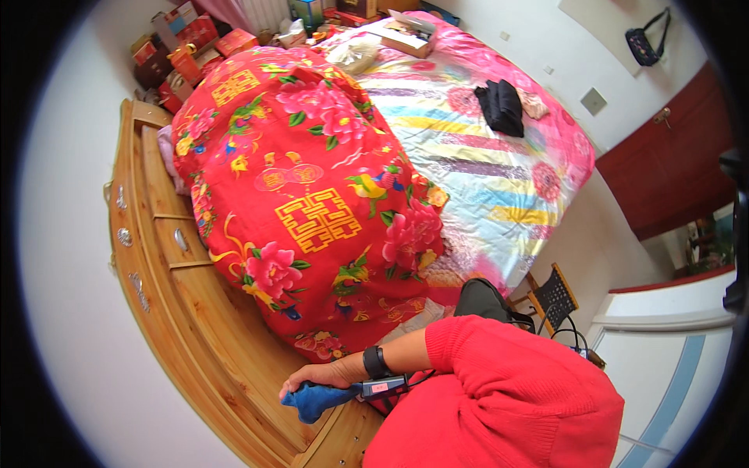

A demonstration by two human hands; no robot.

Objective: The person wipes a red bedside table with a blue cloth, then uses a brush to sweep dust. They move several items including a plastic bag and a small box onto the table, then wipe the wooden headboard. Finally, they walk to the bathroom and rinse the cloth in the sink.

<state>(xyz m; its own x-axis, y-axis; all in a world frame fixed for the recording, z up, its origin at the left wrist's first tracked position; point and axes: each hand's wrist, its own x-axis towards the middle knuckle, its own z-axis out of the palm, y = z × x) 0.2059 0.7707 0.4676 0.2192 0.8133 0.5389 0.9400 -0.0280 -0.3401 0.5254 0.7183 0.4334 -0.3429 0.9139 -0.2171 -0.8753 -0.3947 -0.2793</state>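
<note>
My right hand (319, 374) reaches across the lower middle over the wooden headboard (228, 333), its fingers closed on a bunched blue cloth (322, 402). A black strap (376, 362) circles the wrist, and a small dark device (384, 387) with a cable sits beside it. My left hand is not in view. Just beyond the right hand, a red quilt (363, 275) with peonies and yellow characters lies heaped against the headboard. A piece of whitish material (412, 322) shows between the quilt's lower edge and my red sleeve (468, 339).
The bed's striped sheet (468, 169) carries folded black clothing (501, 108), an open box (404, 41) and a pale bag (353, 55). Boxes (199, 32) are piled behind the quilt. A chair (553, 295) stands right of the bed, with a red-brown door (661, 152) beyond.
</note>
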